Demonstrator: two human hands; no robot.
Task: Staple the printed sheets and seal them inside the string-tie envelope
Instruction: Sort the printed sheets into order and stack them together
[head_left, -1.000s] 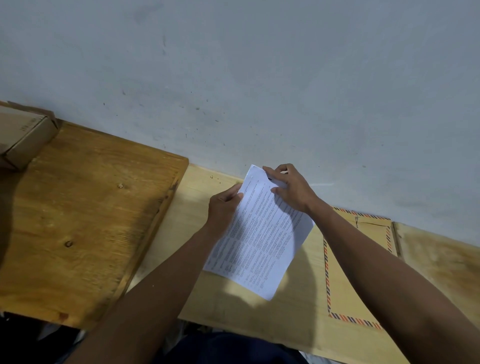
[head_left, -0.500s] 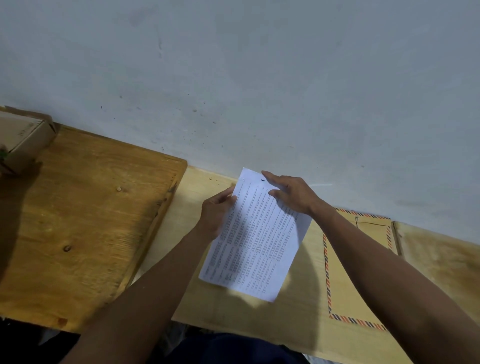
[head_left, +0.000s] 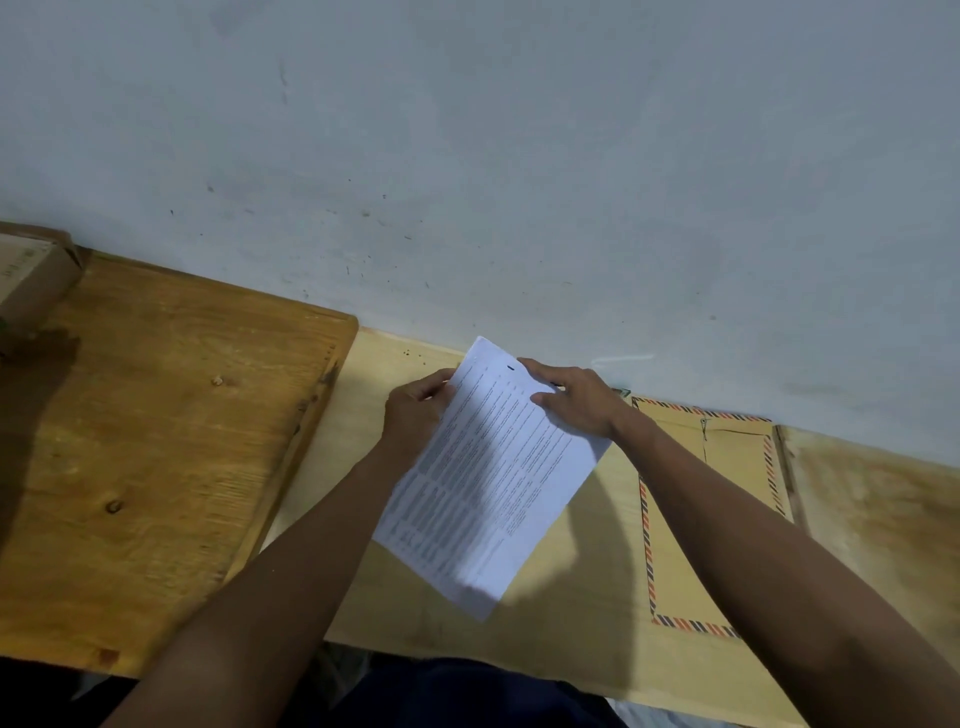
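The printed sheets (head_left: 493, 478) are a white stack covered in small text, lying tilted over the pale wooden table (head_left: 571, 613). My left hand (head_left: 415, 410) grips their upper left edge. My right hand (head_left: 576, 397) lies with flat fingers on their upper right part. A small dark mark (head_left: 510, 368) shows near the top edge of the sheets; whether it is a staple I cannot tell. The brown string-tie envelope (head_left: 691, 519), edged in red and blue stripes, lies flat to the right, partly under my right forearm. No stapler is in sight.
A darker wooden board (head_left: 156, 441) lies at the left, raised beside the pale table. A cardboard box (head_left: 31, 275) sits at its far left corner. The grey wall (head_left: 467, 156) runs close behind everything. Another wooden surface (head_left: 872, 509) lies at the right.
My right hand has flattened from a curled pinch at the top of the sheets to spread fingers on them. The sheets and my left hand have shifted slightly left.
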